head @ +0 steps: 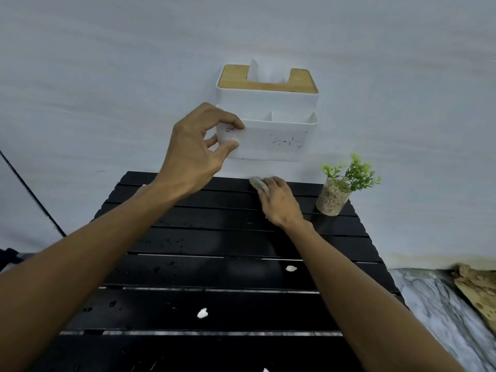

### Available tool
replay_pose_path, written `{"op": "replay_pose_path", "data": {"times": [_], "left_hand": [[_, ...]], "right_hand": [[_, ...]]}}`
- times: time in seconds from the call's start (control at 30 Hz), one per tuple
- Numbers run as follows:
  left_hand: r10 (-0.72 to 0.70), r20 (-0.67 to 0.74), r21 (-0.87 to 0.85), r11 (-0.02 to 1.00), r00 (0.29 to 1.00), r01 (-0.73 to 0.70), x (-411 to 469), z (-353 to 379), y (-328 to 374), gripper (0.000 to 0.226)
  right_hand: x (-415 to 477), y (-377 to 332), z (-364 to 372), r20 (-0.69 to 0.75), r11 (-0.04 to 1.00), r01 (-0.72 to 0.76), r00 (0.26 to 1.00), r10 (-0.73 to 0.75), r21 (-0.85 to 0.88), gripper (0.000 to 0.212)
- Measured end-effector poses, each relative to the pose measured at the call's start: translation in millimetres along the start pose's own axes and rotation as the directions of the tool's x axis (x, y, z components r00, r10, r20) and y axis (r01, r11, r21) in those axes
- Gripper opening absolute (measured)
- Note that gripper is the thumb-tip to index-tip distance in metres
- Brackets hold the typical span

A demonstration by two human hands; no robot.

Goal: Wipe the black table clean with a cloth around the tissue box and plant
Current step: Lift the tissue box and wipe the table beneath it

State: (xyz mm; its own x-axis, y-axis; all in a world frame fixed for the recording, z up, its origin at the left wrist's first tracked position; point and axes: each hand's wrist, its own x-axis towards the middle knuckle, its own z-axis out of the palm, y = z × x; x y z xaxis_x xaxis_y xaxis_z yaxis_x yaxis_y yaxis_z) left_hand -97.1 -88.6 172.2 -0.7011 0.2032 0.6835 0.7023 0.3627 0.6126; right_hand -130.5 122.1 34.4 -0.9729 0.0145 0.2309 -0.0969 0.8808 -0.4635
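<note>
Up off the black slatted table (214,237), the white tissue box (271,130) hangs in the grip of the left hand (198,149), whose thumb and fingers pinch its lower left corner. Its bottom edge shows clear of the far end of the table, with the pale wall (107,76) behind it. The box has a wooden lid (300,79) with a tissue (255,71) standing out of the slot, and open compartments along its front.

Below the box, the right hand (279,202) presses a small greyish cloth (259,183) onto the far slats, fingers curled over it so that only its far end shows. Just to the right of that hand stands the plant (346,175), green sprigs in a clear glass (331,200) filled with pale gravel, upright near the far right corner of the table and apart from the hand.

Nearer the camera, the slats carry small water droplets and several white scraps: one (290,268) beside the right forearm, one (202,313) lower in the middle, and what may be a third at the bottom edge, too cut off to be sure. To the right of the table lies a marbled floor (434,299) with a tan, rough-edged object (477,291) on it.
</note>
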Motion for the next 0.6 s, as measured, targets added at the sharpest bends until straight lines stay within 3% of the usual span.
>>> {"op": "replay_pose_path", "data": {"times": [0.1,0.2,0.3,0.43,0.53,0.6], "left_hand": [[0.007,-0.008,0.013,1.0,1.0,-0.007,1,0,1,0.023],[0.015,-0.012,0.014,1.0,1.0,-0.015,2,0,1,0.023],[0.017,-0.012,0.013,1.0,1.0,-0.017,2,-1,2,0.023],[0.008,-0.014,0.015,1.0,1.0,-0.008,0,-1,5,0.023],[-0.002,-0.008,-0.01,1.0,1.0,0.002,-1,0,7,0.022],[-0.003,-0.012,-0.006,1.0,1.0,0.003,-1,-1,10,0.022]], "right_hand": [[6,-21,8,0.036,1.0,-0.002,0.999,0.001,0.014,0.032],[6,-43,13,0.113,0.992,0.121,0.987,-0.117,-0.028,0.028],[-5,-50,18,0.268,0.957,0.287,0.919,-0.289,0.044,0.037],[-22,-30,8,0.363,0.914,0.345,0.841,-0.401,0.212,0.039],[-27,-13,-18,0.199,0.919,0.121,0.958,-0.207,0.375,0.035],[-20,4,-30,0.031,0.928,0.022,0.999,-0.036,0.371,0.04]]}}
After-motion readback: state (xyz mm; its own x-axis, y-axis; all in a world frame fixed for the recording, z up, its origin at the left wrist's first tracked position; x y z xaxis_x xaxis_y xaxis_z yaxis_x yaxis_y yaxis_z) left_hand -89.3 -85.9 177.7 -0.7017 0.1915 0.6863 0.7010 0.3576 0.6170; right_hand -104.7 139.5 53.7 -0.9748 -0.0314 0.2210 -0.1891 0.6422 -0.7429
